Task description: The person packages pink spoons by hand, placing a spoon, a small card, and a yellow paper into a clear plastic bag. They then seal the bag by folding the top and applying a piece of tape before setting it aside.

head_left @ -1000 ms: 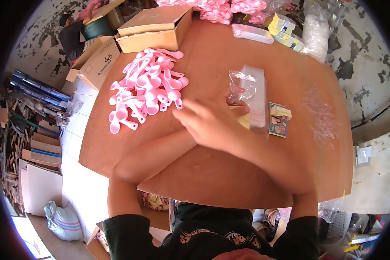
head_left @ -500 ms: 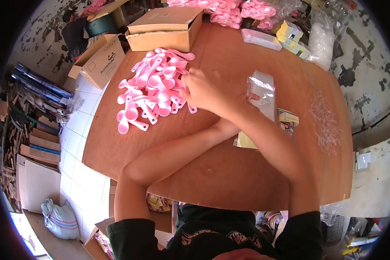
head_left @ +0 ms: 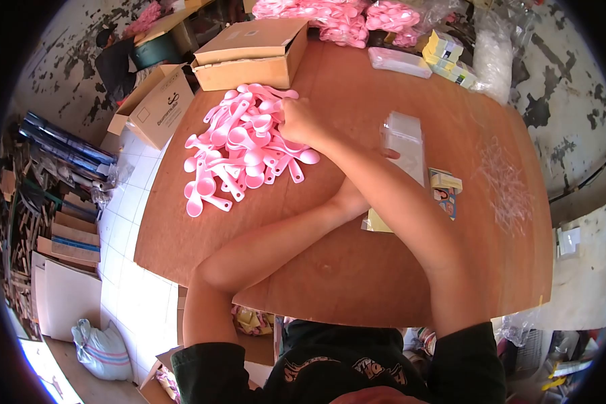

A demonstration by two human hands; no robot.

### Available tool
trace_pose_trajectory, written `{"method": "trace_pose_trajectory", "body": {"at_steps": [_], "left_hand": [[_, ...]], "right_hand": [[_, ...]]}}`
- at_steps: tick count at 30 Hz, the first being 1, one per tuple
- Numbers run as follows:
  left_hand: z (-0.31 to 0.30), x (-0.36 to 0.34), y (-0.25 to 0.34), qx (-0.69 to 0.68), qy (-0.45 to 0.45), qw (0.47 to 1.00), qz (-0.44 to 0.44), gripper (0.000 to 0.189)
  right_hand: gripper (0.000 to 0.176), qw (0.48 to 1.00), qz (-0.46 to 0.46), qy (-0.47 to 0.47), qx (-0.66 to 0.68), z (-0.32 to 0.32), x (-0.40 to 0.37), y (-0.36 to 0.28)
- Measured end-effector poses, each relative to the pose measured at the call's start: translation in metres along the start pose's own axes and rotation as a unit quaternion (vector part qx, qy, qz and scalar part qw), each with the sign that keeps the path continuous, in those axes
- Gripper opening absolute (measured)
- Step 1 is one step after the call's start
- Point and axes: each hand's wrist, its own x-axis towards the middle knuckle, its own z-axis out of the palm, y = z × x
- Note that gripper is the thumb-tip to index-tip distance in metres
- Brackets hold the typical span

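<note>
My forearms cross, the right over the left. At the right edge of a heap of pink measuring spoons (head_left: 239, 138), my right hand (head_left: 299, 122) has its fingers curled closed; what lies between them is hidden. My left hand (head_left: 351, 196) is mostly covered by the right forearm. One fingertip of it shows against the clear plastic bags (head_left: 405, 135), with its other fingers out of sight. A yellowish card (head_left: 378, 221) sticks out beneath the right forearm. Just right of that forearm are a small yellow packet (head_left: 446, 180) and a blue printed card (head_left: 444, 196).
A closed cardboard box (head_left: 249, 57) stands behind the spoons on the wooden table (head_left: 330, 269). Along the back are bagged pink spoons (head_left: 343, 27), clear packs (head_left: 398, 62) and yellow cards (head_left: 444, 57). Thin clear strips (head_left: 503, 188) lie at the right. Another person (head_left: 114, 64) is at the far left.
My right hand has moved slightly up and left at the heap, with its fingers now curled closer together. A spoon at the heap's right edge has shifted. The view has tilted slightly.
</note>
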Motion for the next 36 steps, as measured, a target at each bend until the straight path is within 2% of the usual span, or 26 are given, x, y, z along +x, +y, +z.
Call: {"method": "trace_pose_trajectory", "body": {"at_steps": [4,6,7,9,12,14,16,18,19,21,23,28,31,33,36], "left_hand": [[0.001,0.001,0.003,-0.028,0.005,0.999,-0.037,0.035],[0.002,0.001,0.002,-0.024,0.018,0.999,0.017,0.043],[0.003,0.001,0.001,-0.024,0.016,0.999,0.016,0.043],[0.004,0.002,0.004,-0.095,0.037,0.995,-0.012,0.039],[0.004,0.001,0.007,-0.149,0.026,0.987,-0.056,0.04],[0.003,0.004,0.004,-0.155,0.002,0.985,-0.074,0.041],[0.005,0.003,0.003,-0.165,-0.013,0.977,-0.131,0.04],[0.009,0.002,0.009,-0.148,-0.001,0.982,-0.117,0.041],[0.01,0.002,0.012,-0.124,0.011,0.987,-0.104,0.041],[0.011,0.002,0.014,-0.116,0.002,0.989,-0.095,0.044],[0.013,0.0,0.017,-0.08,-0.007,0.992,-0.1,0.047],[0.018,-0.005,0.021,-0.058,-0.018,0.992,-0.108,0.051],[0.018,-0.007,0.025,-0.02,-0.034,0.994,-0.106,0.052],[0.019,-0.007,0.022,-0.018,-0.036,0.998,-0.056,0.051],[0.018,-0.008,0.025,-0.069,-0.057,0.99,-0.106,0.049]], "right_hand": [[0.023,0.999,0.04,-0.004,-0.017,-0.014,-0.007,-0.003],[0.015,0.994,-0.055,0.09,0.008,-0.006,-0.007,0.005],[0.015,0.994,-0.053,0.09,0.008,-0.005,-0.006,0.01],[0.013,0.969,-0.186,0.159,0.022,-0.019,-0.012,0.007],[0.012,0.975,-0.173,0.136,-0.014,-0.067,-0.042,-0.005],[0.011,0.968,-0.182,0.169,0.023,-0.095,-0.064,0.0],[0.011,0.979,-0.069,0.133,0.14,-0.133,-0.1,-0.009],[0.013,0.95,-0.071,0.198,0.23,-0.165,-0.126,0.008],[0.018,0.94,-0.038,0.219,0.259,-0.183,-0.139,0.01],[0.023,0.942,-0.002,0.234,0.24,-0.214,-0.156,0.02],[0.024,0.9,0.018,0.26,0.35,-0.233,-0.168,0.032],[0.023,0.901,0.051,0.25,0.35,-0.232,-0.18,0.045],[0.022,0.92,0.041,0.261,0.288,-0.223,-0.179,0.047],[0.021,0.939,0.07,0.183,0.284,-0.222,-0.179,0.048],[0.021,0.938,0.086,0.16,0.295,-0.214,-0.18,0.05]]}}
